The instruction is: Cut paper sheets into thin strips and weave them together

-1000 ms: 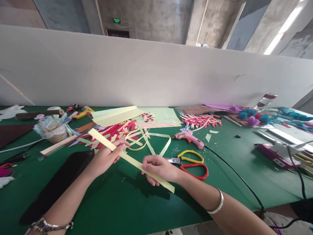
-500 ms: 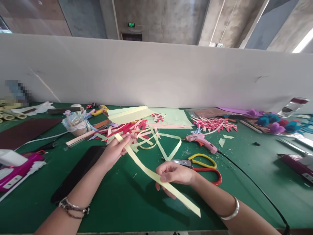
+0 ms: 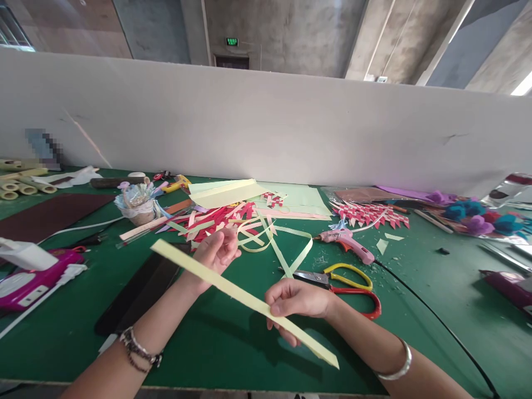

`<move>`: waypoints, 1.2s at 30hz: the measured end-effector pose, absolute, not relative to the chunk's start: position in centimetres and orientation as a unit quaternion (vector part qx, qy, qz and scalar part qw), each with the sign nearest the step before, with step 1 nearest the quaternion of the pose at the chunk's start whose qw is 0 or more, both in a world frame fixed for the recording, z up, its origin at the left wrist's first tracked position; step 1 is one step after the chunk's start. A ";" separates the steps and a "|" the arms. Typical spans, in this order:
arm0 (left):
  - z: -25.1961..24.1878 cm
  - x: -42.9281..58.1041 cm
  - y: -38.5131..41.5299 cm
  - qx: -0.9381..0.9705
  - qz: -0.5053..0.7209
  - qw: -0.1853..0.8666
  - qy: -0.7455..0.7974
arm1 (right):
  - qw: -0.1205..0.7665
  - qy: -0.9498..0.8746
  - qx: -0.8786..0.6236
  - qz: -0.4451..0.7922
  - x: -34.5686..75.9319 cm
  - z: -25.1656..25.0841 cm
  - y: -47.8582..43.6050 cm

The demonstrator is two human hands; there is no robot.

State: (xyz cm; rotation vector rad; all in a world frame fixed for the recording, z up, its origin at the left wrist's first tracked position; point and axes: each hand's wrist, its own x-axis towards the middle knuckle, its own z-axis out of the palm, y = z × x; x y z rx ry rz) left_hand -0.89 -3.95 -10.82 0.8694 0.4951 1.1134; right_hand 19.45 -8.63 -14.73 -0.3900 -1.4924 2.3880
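Note:
A pale yellow paper strip [image 3: 233,288] slants across in front of me, its near end pointing down to the right. My right hand [image 3: 297,302] pinches it between thumb and fingers. Behind the strip's far half is my left hand [image 3: 218,252], with loosely curled fingers, the thumb apart and nothing held. The strip crosses in front of the left palm and wrist; I cannot tell if it touches them. Just beyond my right hand lie scissors [image 3: 349,280] with one yellow and one red handle. Pale green folded strips [image 3: 301,252] rest near the blades.
A pink glue gun [image 3: 349,244] lies right of centre, its black cord running to the front edge. Red and pink paper strips [image 3: 224,216] heap behind my left hand. A black flat object [image 3: 141,293] lies under my left forearm. Left stands a magenta power strip [image 3: 41,282].
My left hand has let go of the strip's far end, which now swings out straight to the left, in front of that hand. The right hand keeps its pinch.

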 end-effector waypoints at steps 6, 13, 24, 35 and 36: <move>-10.7 -0.5 -4.0 0.374 0.523 0.712 0.283 | 0.281 -0.483 -0.185 0.809 19.6 -14.8 -8.5; -10.2 -0.6 -3.9 0.313 0.569 0.692 0.315 | 0.356 -0.442 -0.166 0.806 19.5 -14.8 -8.4; -11.5 -0.3 -4.3 0.442 0.550 0.623 0.339 | 0.212 -0.500 -0.170 0.823 19.5 -15.0 -8.5; -11.6 2.0 -6.5 0.592 0.322 0.660 0.332 | 0.380 -0.538 -0.282 0.697 19.8 -14.4 -8.1; -11.7 2.3 -6.7 0.603 0.298 0.666 0.323 | 0.413 -0.533 -0.293 0.678 19.8 -14.4 -7.9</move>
